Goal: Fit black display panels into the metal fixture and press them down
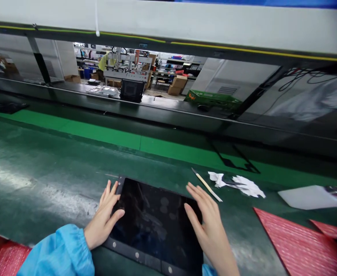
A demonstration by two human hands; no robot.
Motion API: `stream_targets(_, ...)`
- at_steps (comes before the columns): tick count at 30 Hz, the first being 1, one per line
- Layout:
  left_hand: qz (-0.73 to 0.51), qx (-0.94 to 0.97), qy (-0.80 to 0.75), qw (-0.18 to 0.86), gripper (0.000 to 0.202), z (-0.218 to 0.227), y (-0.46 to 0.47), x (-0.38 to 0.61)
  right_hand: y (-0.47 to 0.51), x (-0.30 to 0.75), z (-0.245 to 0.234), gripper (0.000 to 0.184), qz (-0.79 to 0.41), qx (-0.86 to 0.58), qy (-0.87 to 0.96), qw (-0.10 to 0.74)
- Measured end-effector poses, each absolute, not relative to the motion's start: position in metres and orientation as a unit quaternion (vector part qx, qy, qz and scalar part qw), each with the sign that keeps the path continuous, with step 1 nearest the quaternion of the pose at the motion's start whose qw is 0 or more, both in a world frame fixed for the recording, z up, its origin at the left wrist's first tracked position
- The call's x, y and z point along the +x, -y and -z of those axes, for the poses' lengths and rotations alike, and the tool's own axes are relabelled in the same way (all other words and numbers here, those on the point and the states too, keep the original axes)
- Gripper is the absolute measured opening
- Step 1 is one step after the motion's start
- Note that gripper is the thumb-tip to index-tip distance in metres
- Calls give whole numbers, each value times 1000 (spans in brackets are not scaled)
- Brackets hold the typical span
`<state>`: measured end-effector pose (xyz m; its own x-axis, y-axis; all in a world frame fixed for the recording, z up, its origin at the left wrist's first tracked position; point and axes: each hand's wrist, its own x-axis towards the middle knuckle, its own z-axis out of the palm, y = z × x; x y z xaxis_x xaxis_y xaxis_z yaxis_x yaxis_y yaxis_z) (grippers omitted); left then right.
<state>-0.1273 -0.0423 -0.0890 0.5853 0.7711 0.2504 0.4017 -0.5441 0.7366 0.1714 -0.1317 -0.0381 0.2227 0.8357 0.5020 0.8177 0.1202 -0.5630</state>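
A flat black screen panel (pixel 154 226) with a glossy face and a dark border lies on the green work mat in front of me. Round pale spots show along its lower border, and smudges mark the glass. My left hand (pixel 106 216) rests at the panel's left edge, fingers stretched out and thumb over the border. On the opposite side, my right hand (pixel 204 218) lies over the right edge with its fingers spread. Both hands touch or hover just over the panel; neither grasps it. Beyond the right hand lies a thin craft knife (pixel 206 184) with a pale handle.
Crumpled white tissue (pixel 247 186) lies right of the knife. Red bubble-wrap sheets (pixel 298 241) and a white sheet (pixel 312 196) sit at the right; more red wrap (pixel 9 258) is at lower left. A black frame (pixel 237 163) and a raised shelf (pixel 168 111) are behind.
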Motion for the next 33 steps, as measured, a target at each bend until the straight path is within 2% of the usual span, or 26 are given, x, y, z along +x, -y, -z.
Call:
stream_targets(5, -305, 810, -350, 358, 39, 95, 42, -128, 183, 191, 73, 49, -188, -751, 425, 469)
stream_targets(10, -328, 804, -334, 367, 42, 100, 40, -127, 193, 180, 79, 50, -299, -693, 334, 565)
stream_targets(18, -328, 761, -371, 419, 45, 99, 35, -129, 182, 162, 58, 46, -334, -613, 264, 665)
stream_targets(33, -318, 723, -421, 447, 56, 109, 29, -135, 183, 144, 39, 31, -304, -600, 303, 675)
